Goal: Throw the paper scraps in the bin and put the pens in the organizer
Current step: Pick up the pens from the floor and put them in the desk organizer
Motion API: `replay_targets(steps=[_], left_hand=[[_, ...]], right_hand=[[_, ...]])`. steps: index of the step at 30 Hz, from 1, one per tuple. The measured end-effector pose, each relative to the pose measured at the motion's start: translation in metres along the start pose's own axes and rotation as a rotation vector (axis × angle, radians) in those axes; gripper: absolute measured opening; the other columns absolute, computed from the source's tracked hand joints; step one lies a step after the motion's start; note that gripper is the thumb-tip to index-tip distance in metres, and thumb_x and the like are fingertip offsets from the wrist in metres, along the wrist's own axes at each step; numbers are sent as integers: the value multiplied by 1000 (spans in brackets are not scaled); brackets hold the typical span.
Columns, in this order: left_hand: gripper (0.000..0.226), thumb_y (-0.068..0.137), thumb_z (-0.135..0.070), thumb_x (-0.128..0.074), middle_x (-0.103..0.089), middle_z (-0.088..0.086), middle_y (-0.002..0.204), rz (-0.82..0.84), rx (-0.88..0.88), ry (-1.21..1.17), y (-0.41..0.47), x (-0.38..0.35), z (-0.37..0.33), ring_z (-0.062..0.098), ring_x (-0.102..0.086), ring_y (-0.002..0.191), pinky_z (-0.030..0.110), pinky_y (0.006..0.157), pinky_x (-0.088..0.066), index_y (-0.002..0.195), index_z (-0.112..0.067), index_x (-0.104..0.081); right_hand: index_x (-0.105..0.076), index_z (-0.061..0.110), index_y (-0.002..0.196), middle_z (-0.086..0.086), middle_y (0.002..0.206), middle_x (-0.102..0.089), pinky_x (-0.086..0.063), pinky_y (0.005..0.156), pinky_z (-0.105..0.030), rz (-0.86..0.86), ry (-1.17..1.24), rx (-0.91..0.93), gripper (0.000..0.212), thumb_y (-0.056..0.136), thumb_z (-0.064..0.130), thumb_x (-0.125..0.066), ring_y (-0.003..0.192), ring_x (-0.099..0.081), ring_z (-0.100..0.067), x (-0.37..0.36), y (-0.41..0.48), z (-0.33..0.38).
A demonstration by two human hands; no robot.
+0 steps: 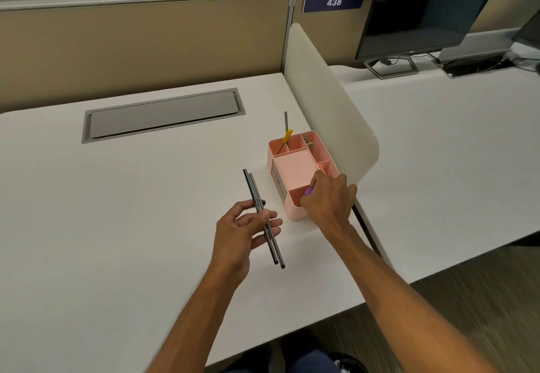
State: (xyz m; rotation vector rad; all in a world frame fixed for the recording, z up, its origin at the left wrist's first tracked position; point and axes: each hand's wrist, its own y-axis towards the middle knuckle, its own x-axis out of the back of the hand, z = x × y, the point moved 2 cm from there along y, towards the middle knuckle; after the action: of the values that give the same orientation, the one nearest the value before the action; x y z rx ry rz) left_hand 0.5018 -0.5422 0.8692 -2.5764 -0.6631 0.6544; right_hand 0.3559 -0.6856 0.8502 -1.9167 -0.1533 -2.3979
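A pink organizer (295,165) with several compartments stands on the white desk beside a low divider. A yellow pen (285,141) and a grey pen (286,122) stick up from its far-left compartment. My left hand (244,226) holds two dark pens (264,219) just left of the organizer, their tips pointing away from me. My right hand (327,197) rests over the organizer's near compartment, fingers closed on a purple object (309,191), mostly hidden by the hand. No paper scraps or bin are in view.
A grey cable hatch (163,115) is set into the white desk (117,211) at the back. A cream divider (327,103) stands right of the organizer. A monitor (415,10) sits on the neighbouring desk. The desk's front edge is close to me.
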Motion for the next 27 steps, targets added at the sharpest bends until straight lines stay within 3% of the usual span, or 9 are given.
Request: replay_targets(steps=[14, 21, 24, 27], left_hand=[[28, 92, -5, -70, -80, 15, 96, -19, 13, 17, 23, -13, -7, 33, -79, 89, 35, 73, -64, 119, -6, -63], [27, 93, -6, -69, -80, 13, 97, -4, 15, 46, 33, -20, -14, 31, -79, 89, 34, 75, -65, 119, -10, -65], [28, 92, -7, -70, -81, 10, 98, 23, -5, 101, 37, -23, -16, 28, -79, 90, 33, 78, -65, 120, -10, -66], [23, 92, -5, -70, -81, 10, 97, 85, -34, 167, 40, -27, -18, 28, -79, 90, 28, 75, -63, 115, -7, -71]], right_hand=[[-64, 17, 114, -7, 118, -68, -34, 105, -45, 69, -47, -105, 46, 81, 46, -76, 123, -51, -27, -16, 4, 1], [-69, 19, 106, -3, 109, -69, -42, 90, -36, 43, 7, -75, 44, 78, 52, -77, 109, -55, -21, 2, 7, -2], [-73, 20, 91, 7, 93, -72, -53, 73, -23, 73, 447, -23, 19, 83, 37, -79, 87, -63, -10, 20, 9, 0], [-76, 26, 92, 13, 83, -74, -62, 70, -26, 349, 985, 85, 11, 83, 31, -80, 80, -69, -12, 41, 6, 13]])
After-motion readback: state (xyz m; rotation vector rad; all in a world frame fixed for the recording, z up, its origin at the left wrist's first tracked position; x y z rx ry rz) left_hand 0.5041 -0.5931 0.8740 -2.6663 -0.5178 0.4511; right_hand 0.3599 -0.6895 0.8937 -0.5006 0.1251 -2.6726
